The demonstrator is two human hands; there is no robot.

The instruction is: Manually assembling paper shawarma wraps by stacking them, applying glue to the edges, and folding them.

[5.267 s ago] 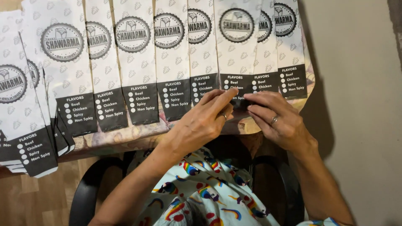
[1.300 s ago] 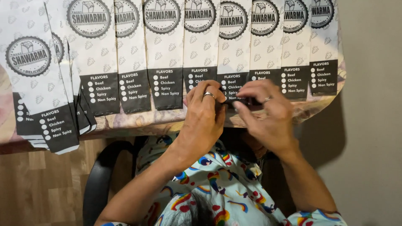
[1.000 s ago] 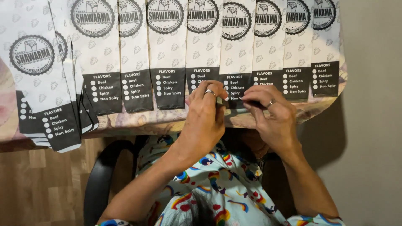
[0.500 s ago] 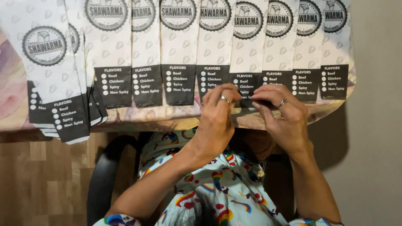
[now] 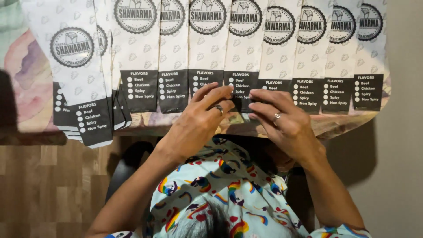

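A row of several overlapping white paper sleeves (image 5: 174,53), each with a round grey emblem and a black checklist panel at its near end, lies along the table edge. My left hand (image 5: 198,121), with a ring, has its fingers on the black panel of a middle sleeve (image 5: 240,66), the thumb hidden beneath. My right hand (image 5: 284,123), also ringed, pinches the near edge of the same sleeve and the one beside it. The fingertips of both hands nearly meet.
A looser stack of the same sleeves (image 5: 86,97) hangs over the table edge at the left. A pastel patterned cloth (image 5: 26,88) covers the table. Below are a wooden floor (image 5: 44,185), a dark chair (image 5: 128,161) and a grey surface (image 5: 396,176) at the right.
Both hands have crept up from the table edge onto the black panels of the middle sleeves. The view has shifted, so the row sits lower and further right.
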